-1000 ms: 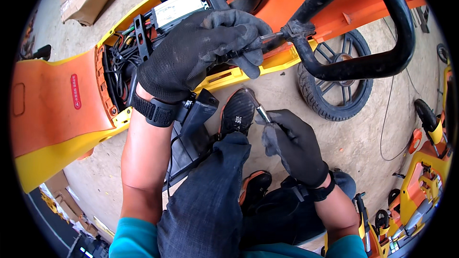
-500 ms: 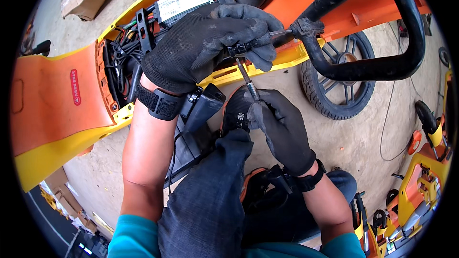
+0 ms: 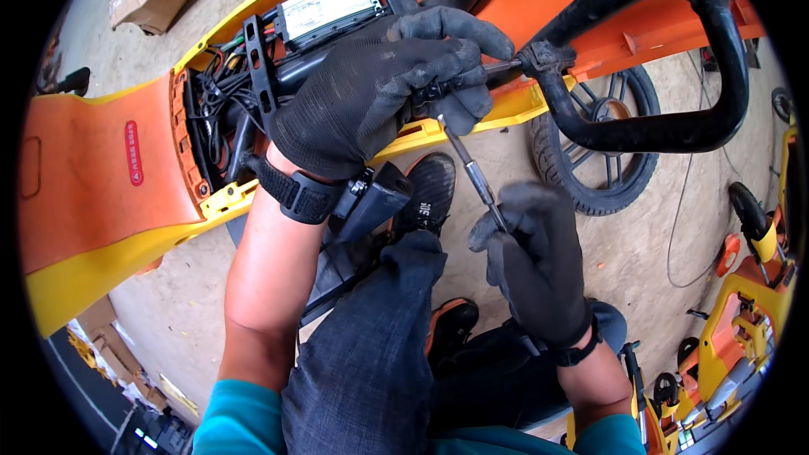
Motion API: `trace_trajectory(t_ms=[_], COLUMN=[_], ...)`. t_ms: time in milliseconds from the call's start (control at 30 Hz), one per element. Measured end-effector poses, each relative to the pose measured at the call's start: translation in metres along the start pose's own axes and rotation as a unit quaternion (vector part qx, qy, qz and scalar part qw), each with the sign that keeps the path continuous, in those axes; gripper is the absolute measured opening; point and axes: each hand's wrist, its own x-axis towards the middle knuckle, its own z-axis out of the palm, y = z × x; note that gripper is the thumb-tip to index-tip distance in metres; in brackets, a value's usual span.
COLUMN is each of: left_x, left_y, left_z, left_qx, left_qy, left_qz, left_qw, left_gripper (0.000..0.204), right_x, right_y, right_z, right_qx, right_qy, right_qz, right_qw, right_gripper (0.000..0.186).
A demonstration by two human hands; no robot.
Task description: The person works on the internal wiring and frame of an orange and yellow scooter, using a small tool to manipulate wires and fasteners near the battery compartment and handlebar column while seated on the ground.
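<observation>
One vehicle shell [image 3: 101, 168]: orange and yellow, it filled the left, its open bay holding black wires [image 3: 221, 109] and a silver box [image 3: 330, 10].
Black bar [image 3: 657, 131]: a bent tube at upper right, with a clamp-like joint [image 3: 548, 57] at its near corner.
Wheel [image 3: 590, 190]: black-tyred, it showed partly behind the bar.
Left hand [image 3: 371, 88]: gloved, its fingers were curled around a dark handle [image 3: 434, 91] whose thin shaft reached toward the joint; actual contact there was hard to tell.
Right hand [image 3: 539, 265]: gloved, lower and apart from the left, it was closed on the lower end of a silver rod [image 3: 478, 179].
Silver rod: it slanted up, its tip just below the left hand's fingers.
Step in hand: apparently, lining up the rod near the steadied handle.
Next move: it seemed to call for a firm left hold and careful aim of the tip.
</observation>
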Motion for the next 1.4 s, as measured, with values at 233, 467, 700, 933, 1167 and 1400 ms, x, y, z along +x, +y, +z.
trace_trajectory(t_ms=[233, 467, 700, 933, 1167, 1400], left_x=[-0.001, 0.004, 0.006, 0.009, 0.009, 0.004], left_y=[-0.02, -0.011, -0.007, -0.01, -0.016, -0.039], left_z=[0.001, 0.029, 0.034, 0.031, 0.028, 0.017], left_qx=[0.248, -0.275, -0.281, -0.306, -0.384, 0.254], left_qy=[0.04, 0.136, 0.189, 0.202, 0.164, 0.259], left_qz=[0.206, 0.021, 0.053, 0.059, 0.048, 0.258], left_qw=[0.946, 0.952, 0.94, 0.928, 0.908, 0.896], left_gripper=[0.04, 0.064, 0.081, 0.08, 0.078, 0.059], right_x=[-0.01, -0.014, 0.02, 0.042, 0.058, 0.112], right_y=[-0.043, -0.067, -0.084, -0.086, -0.095, -0.087], right_z=[-0.012, -0.016, 0.004, 0.0, 0.017, 0.038], right_qx=[-0.168, -0.106, -0.183, -0.235, -0.318, -0.264], right_qy=[-0.052, -0.006, 0.063, 0.053, 0.077, 0.037], right_qz=[-0.097, -0.094, -0.129, -0.197, -0.311, -0.423], right_qw=[0.98, 0.99, 0.973, 0.95, 0.892, 0.866], right_gripper=[0.038, 0.033, 0.042, 0.039, 0.028, 0.02])
